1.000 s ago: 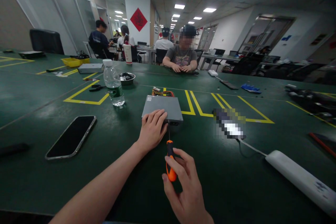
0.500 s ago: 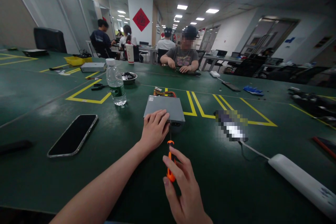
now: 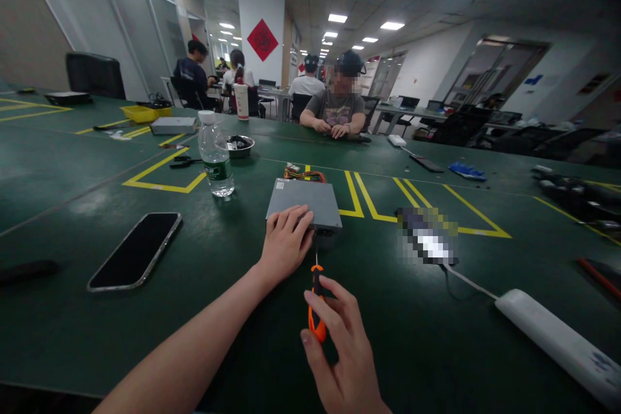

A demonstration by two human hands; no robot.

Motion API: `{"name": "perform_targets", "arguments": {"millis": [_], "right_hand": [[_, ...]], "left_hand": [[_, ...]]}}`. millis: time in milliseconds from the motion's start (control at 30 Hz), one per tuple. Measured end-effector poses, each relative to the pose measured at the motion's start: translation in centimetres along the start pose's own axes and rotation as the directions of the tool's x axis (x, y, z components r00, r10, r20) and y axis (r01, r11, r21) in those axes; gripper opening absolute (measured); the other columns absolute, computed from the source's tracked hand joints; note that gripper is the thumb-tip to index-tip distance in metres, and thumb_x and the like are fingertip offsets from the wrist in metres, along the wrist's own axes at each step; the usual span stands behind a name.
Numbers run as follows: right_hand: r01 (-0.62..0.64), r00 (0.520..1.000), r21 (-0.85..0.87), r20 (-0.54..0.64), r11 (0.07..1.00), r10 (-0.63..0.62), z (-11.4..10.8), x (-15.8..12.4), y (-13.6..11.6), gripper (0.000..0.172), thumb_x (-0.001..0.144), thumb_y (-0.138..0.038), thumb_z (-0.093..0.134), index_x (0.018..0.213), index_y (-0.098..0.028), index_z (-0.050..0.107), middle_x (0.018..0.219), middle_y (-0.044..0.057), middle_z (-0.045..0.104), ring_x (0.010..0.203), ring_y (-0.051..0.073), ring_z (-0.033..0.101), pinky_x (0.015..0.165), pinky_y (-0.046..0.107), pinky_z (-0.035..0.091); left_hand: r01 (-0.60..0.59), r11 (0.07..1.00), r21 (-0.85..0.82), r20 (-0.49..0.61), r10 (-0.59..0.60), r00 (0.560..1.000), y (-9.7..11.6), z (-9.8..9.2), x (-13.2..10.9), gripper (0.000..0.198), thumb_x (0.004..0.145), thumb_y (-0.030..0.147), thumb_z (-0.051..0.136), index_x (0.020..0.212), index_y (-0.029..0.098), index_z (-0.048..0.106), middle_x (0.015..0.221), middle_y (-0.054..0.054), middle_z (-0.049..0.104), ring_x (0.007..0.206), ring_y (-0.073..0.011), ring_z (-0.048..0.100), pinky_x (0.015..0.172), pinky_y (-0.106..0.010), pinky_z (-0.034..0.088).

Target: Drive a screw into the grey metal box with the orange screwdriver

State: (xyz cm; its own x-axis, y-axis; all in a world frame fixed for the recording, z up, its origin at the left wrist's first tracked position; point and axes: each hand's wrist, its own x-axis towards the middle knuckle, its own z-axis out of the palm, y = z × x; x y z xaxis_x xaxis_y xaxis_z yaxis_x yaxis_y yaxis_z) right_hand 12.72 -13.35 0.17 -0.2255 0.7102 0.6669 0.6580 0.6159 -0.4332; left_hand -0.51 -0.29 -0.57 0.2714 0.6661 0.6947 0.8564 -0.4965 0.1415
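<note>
The fingers [image 3: 332, 303] of the right hand [image 3: 342, 356] are clamping the orange screwdriver [image 3: 314, 318]. They are sitting a little differently on the handle than a moment ago, so it seems to be turning. Its tip is staying at the near edge of the grey box [image 3: 310, 197]. The left hand [image 3: 286, 242] is still pressing flat on the box, fingers together, on the green table [image 3: 218, 323]. The screw is too dark to see.

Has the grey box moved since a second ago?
No. The grey box sits by the same yellow tape corner, under the left hand.
</note>
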Motion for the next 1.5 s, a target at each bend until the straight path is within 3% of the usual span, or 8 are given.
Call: {"name": "perform_targets", "arguments": {"millis": [167, 367, 533, 700, 833, 1033, 1333, 1500], "right_hand": [[0.039, 0.999, 0.003, 0.016, 0.999, -0.039, 0.02, -0.08, 0.24, 0.022, 0.088, -0.026, 0.048, 0.109, -0.021, 0.054, 0.122, 0.011, 0.053, 0.108, 0.022, 0.056, 0.082, 0.034, 0.053], [-0.084, 0.996, 0.17, -0.003, 0.982, 0.086, 0.26, -0.28, 0.18, 0.027, 0.085, -0.024, 0.052, 0.11, -0.019, 0.048, 0.121, 0.013, 0.053, 0.11, 0.024, 0.055, 0.083, 0.037, 0.052], [-0.009, 1.0, 0.063, -0.002, 0.998, 0.009, 0.06, -0.23, 0.02, 0.029, 0.089, -0.018, 0.044, 0.117, -0.021, 0.049, 0.127, 0.012, 0.049, 0.111, 0.022, 0.054, 0.081, 0.032, 0.054], [0.032, 0.994, -0.03, -0.108, 0.999, -0.035, 0.4, -0.33, 0.34, 0.027, 0.087, -0.028, 0.053, 0.112, -0.018, 0.052, 0.118, 0.012, 0.056, 0.106, 0.022, 0.058, 0.08, 0.033, 0.054], [-0.009, 0.975, 0.047, -0.219, 0.999, 0.019, 0.54, -0.57, 0.79, 0.026, 0.083, -0.026, 0.059, 0.106, -0.018, 0.049, 0.111, 0.011, 0.061, 0.102, 0.021, 0.06, 0.079, 0.032, 0.055], [0.005, 0.998, 0.046, -0.063, 0.999, -0.002, -0.12, -0.31, 0.51, 0.027, 0.088, -0.03, 0.049, 0.112, -0.02, 0.055, 0.119, 0.01, 0.055, 0.106, 0.021, 0.058, 0.081, 0.031, 0.053], [-0.022, 0.985, 0.152, -0.164, 0.988, 0.047, 0.6, -0.82, 0.63, 0.029, 0.086, -0.015, 0.048, 0.115, -0.019, 0.048, 0.119, 0.011, 0.055, 0.103, 0.02, 0.059, 0.078, 0.031, 0.055], [-0.005, 0.997, 0.205, -0.076, 0.979, 0.021, 0.25, -0.86, 0.71, 0.031, 0.089, -0.02, 0.044, 0.12, -0.022, 0.046, 0.125, 0.011, 0.048, 0.105, 0.021, 0.057, 0.082, 0.034, 0.054]], "left_hand": [[-0.008, 1.0, 0.01, 0.005, 0.008, 1.0, -0.05, -0.03, -0.01, 0.03, 0.088, 0.028, 0.044, 0.117, 0.022, 0.049, 0.125, -0.006, 0.054, 0.116, -0.022, 0.045, 0.092, -0.04, 0.028], [-0.009, 1.0, 0.018, -0.001, 0.01, 1.0, 0.08, -0.24, 0.05, 0.03, 0.088, 0.027, 0.044, 0.116, 0.022, 0.05, 0.124, -0.006, 0.055, 0.115, -0.022, 0.045, 0.091, -0.04, 0.029], [-0.004, 1.0, 0.012, 0.008, 0.004, 1.0, 0.05, -0.21, 0.04, 0.03, 0.088, 0.028, 0.044, 0.116, 0.022, 0.05, 0.124, -0.006, 0.054, 0.116, -0.0219, 0.045, 0.091, -0.04, 0.029], [0.002, 1.0, 0.011, 0.013, -0.002, 1.0, -0.04, -0.09, -0.03, 0.03, 0.088, 0.028, 0.043, 0.116, 0.022, 0.05, 0.125, -0.006, 0.054, 0.116, -0.0219, 0.044, 0.092, -0.039, 0.028], [0.005, 1.0, 0.019, 0.006, -0.005, 1.0, -0.02, -0.06, -0.03, 0.03, 0.087, 0.028, 0.045, 0.116, 0.022, 0.051, 0.124, -0.006, 0.054, 0.115, -0.022, 0.045, 0.092, -0.039, 0.029], [-0.004, 1.0, 0.026, 0.008, 0.003, 1.0, 0.04, -0.17, 0.03, 0.03, 0.087, 0.028, 0.045, 0.116, 0.022, 0.051, 0.124, -0.006, 0.054, 0.115, -0.0219, 0.045, 0.091, -0.039, 0.029], [0.003, 1.0, 0.025, 0.008, -0.003, 1.0, -0.02, 0.0, -0.02, 0.03, 0.087, 0.028, 0.045, 0.116, 0.022, 0.05, 0.125, -0.006, 0.054, 0.115, -0.0219, 0.045, 0.092, -0.039, 0.029], [0.003, 1.0, 0.018, 0.002, -0.003, 1.0, 0.05, -0.02, 0.01, 0.03, 0.087, 0.028, 0.046, 0.116, 0.023, 0.051, 0.125, -0.006, 0.054, 0.115, -0.022, 0.045, 0.091, -0.039, 0.029]]}}
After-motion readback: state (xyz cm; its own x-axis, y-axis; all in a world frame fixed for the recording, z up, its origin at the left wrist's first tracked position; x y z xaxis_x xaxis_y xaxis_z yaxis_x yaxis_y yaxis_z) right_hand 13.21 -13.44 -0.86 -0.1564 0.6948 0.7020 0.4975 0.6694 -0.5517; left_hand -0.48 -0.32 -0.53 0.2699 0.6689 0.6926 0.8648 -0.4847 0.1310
